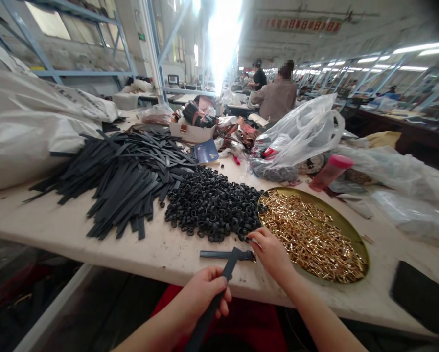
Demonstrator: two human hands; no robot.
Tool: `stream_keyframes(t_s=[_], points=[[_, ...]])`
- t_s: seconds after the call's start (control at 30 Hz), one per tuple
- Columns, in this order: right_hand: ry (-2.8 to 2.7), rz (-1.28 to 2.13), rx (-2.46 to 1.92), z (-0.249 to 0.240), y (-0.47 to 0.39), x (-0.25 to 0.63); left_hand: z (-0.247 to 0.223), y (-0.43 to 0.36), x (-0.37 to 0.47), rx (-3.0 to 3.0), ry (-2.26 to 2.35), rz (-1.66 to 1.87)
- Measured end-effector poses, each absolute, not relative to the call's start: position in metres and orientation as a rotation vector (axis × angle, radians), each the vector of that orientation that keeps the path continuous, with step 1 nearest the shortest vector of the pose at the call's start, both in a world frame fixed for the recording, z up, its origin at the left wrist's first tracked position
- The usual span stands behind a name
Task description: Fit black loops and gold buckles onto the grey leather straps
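My left hand [216,289] is closed around a flat black strap [224,274], whose far end points up and away over the table's front edge. At the near right edge of a heap of small black loops [212,203], my right hand [265,247] pinches what looks like one black loop [247,239] between thumb and fingertips. Just beyond the held strap lies a finished-looking black strap [214,254] with a bit of gold metal at its right end. Right of my fingers is a round gold-coloured tray [366,254] full of small gold buckles [311,234].
Many loose black straps [127,181] are spread on the left of the table [57,220]. Behind are a blue booklet [206,151], a clear plastic bag [300,132] and a pink-lidded container [331,172]. A black phone-like slab [417,296] lies front right. Two people sit farther back.
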State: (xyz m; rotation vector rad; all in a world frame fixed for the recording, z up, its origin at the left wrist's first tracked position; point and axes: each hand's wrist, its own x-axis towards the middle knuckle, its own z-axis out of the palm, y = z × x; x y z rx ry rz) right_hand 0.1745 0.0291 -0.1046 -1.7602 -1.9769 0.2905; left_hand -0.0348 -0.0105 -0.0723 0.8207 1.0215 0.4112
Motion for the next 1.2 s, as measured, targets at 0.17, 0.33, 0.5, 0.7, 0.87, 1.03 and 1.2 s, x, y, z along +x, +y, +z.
stream_keyframes(t_s=[0.17, 0.33, 0.5, 0.7, 0.87, 1.03, 1.2], points=[[-2.235, 0.194, -1.791, -0.117, 0.047, 0.188, -0.075, -0.001, -0.035, 0.730, 1.053, 0.404], [-2.264, 0.255, -1.774, -0.118, 0.047, 0.183, -0.074, 0.007, -0.026, 0.699, 1.062, 0.382], [-2.193, 0.353, -1.749, -0.117, 0.053, 0.179, -0.081, 0.008, -0.021, 0.743, 1.062, 0.359], [-2.098, 0.389, -1.730, -0.107, 0.051, 0.184, -0.091, 0.008, -0.023, 0.943, 1.095, 0.382], [-1.580, 0.948, -1.531, -0.086, 0.026, 0.175, -0.077, 0.014, -0.014, 1.311, 1.124, 0.513], [-1.023, 1.375, -1.316, -0.080, -0.005, 0.154, -0.064, 0.005, -0.013, 1.615, 1.209, 0.549], [-1.160, 1.263, -1.374, -0.084, -0.024, 0.149, -0.057, -0.010, -0.026, 1.891, 1.233, 0.414]])
